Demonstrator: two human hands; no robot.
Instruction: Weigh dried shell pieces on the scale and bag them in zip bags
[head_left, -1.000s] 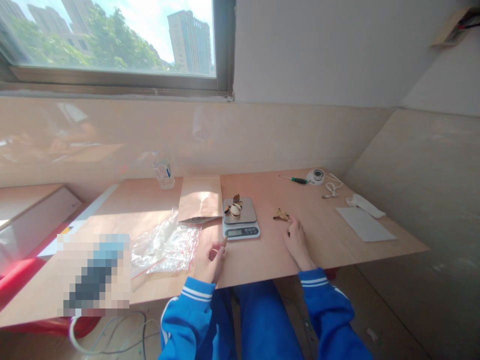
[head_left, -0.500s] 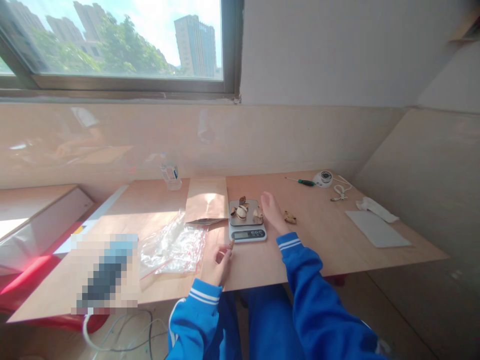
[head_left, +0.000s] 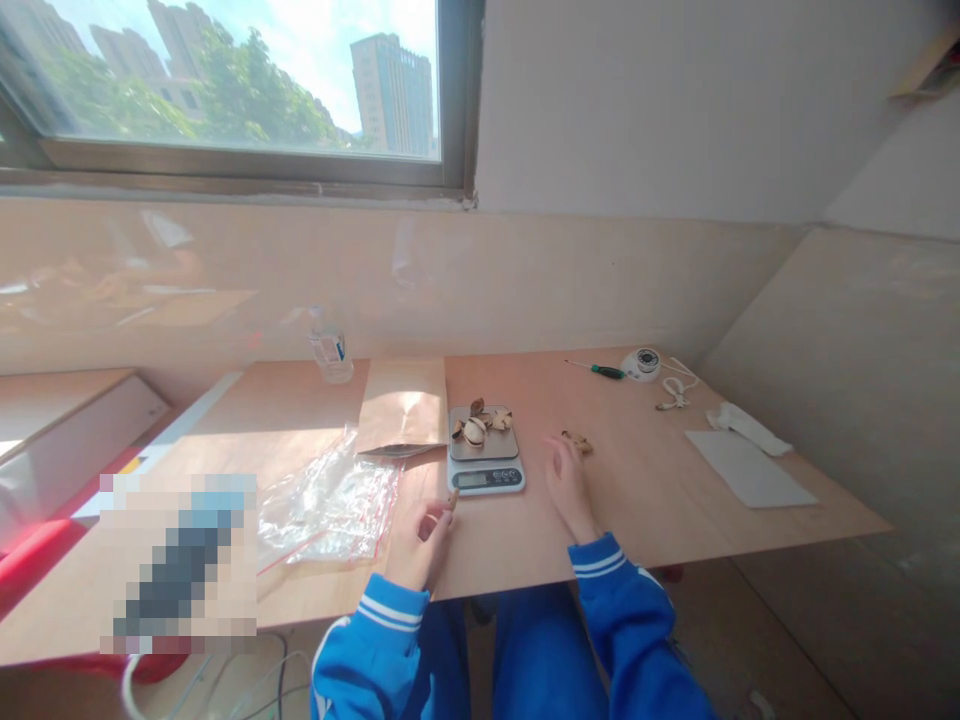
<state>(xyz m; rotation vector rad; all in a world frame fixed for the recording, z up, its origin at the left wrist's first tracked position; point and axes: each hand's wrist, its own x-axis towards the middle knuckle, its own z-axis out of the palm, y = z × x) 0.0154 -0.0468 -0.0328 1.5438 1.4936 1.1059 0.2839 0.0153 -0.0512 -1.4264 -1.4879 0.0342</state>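
Observation:
A white kitchen scale (head_left: 486, 477) with a metal plate stands in front of me. On its plate lie several dried brown and pale pieces (head_left: 501, 420) and a round cream-coloured piece (head_left: 474, 431); their exact kind is unclear. My left hand (head_left: 425, 535) is closed by the scale's front left corner, pinching a small brown dried piece (head_left: 453, 499). To the right of the scale, my right hand (head_left: 568, 482) is open, its fingertips beside another dried brown piece (head_left: 581, 442) on the table. Whether they touch it I cannot tell.
Left of the scale lie a brown paper bag (head_left: 403, 405) and clear plastic bags (head_left: 330, 505), with a plastic bottle (head_left: 331, 350) behind. A screwdriver (head_left: 606, 371), a white dome camera (head_left: 643, 364) and a white sheet (head_left: 750, 470) occupy the right side.
My right hand has left the scale's plate and moved right and nearer to me, beside the loose dried piece. A pale dried piece now rests on the plate where it was. My left hand keeps its pinch.

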